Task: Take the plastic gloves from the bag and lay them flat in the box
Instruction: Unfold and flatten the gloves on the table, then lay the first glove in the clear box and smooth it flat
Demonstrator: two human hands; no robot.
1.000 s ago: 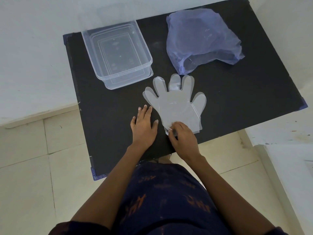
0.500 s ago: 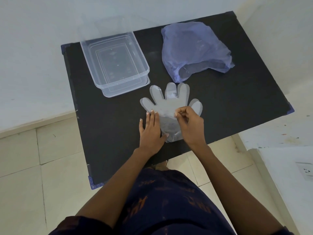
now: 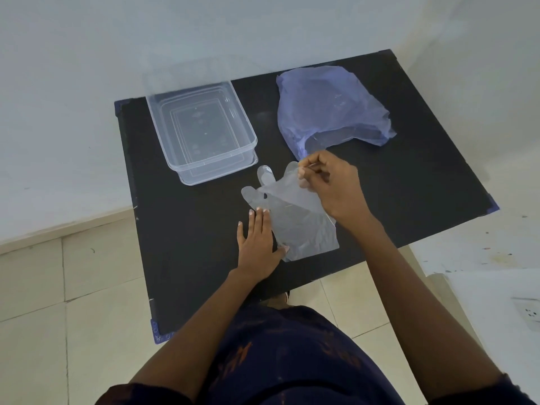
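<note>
A stack of clear plastic gloves (image 3: 304, 232) lies on the black table (image 3: 181, 235) near its front edge. My right hand (image 3: 330, 182) pinches the top glove (image 3: 289, 188) and holds it peeled up off the stack, folded back toward the bag. My left hand (image 3: 260, 244) lies flat, fingers together, pressing the left edge of the gloves to the table. The clear plastic box (image 3: 201, 133) stands at the back left with nothing visible inside. The crumpled purple bag (image 3: 327, 109) lies at the back right, its mouth facing me.
The table stands against a white wall (image 3: 87, 83) over a tiled floor (image 3: 58, 317). A white surface with a wall socket (image 3: 529, 314) is at the lower right. My dark clothing fills the bottom of the view.
My right hand has gone from the cuff end up the stack, pinched the top glove and lifted it toward the bag. My left hand slid right onto the gloves' edge.
</note>
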